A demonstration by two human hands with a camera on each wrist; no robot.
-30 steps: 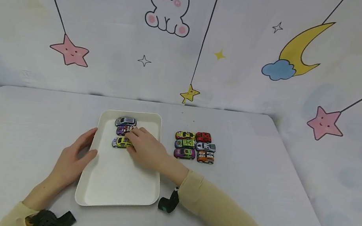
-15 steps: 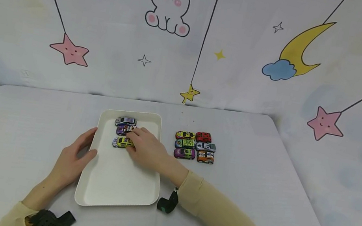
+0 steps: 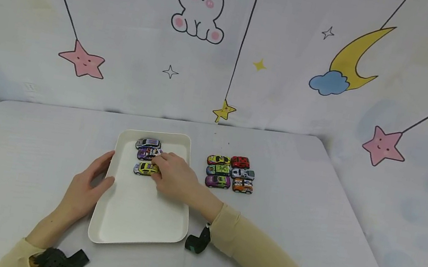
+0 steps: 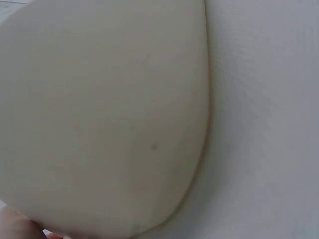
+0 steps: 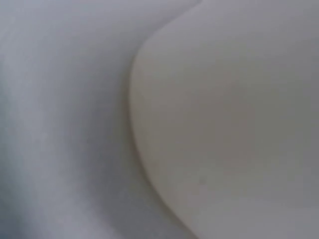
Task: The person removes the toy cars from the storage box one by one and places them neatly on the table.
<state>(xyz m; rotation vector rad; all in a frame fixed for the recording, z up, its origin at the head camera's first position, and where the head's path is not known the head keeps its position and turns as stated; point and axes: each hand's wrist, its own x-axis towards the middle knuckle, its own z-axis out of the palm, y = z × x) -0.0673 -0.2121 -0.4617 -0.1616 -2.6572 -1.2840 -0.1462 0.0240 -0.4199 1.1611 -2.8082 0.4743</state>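
My right hand (image 3: 177,178) reaches into a white tray (image 3: 140,215) and pinches the right end of a yellow toy car (image 3: 144,169); part of that car is hidden by the fingers. Just behind it lie a purple toy car (image 3: 146,154) and a silver toy car (image 3: 148,143), close together near the tray's far left. The left hand (image 3: 83,192) touches the tray's left rim with relaxed fingers, its thumb at the edge. Close rounded surfaces block most of both wrist views, so neither shows the cars.
To the right of the tray, several toy cars stand in two columns on the white-covered table (image 3: 285,240), among them a red car (image 3: 241,162), an orange car (image 3: 243,185) and a purple-and-green car (image 3: 217,181). A wall with cartoon prints rises behind.
The right hand has shifted slightly to the right, and the yellow toy car has slid a little that way with it. More of the purple car shows. The left hand and tray stay put.
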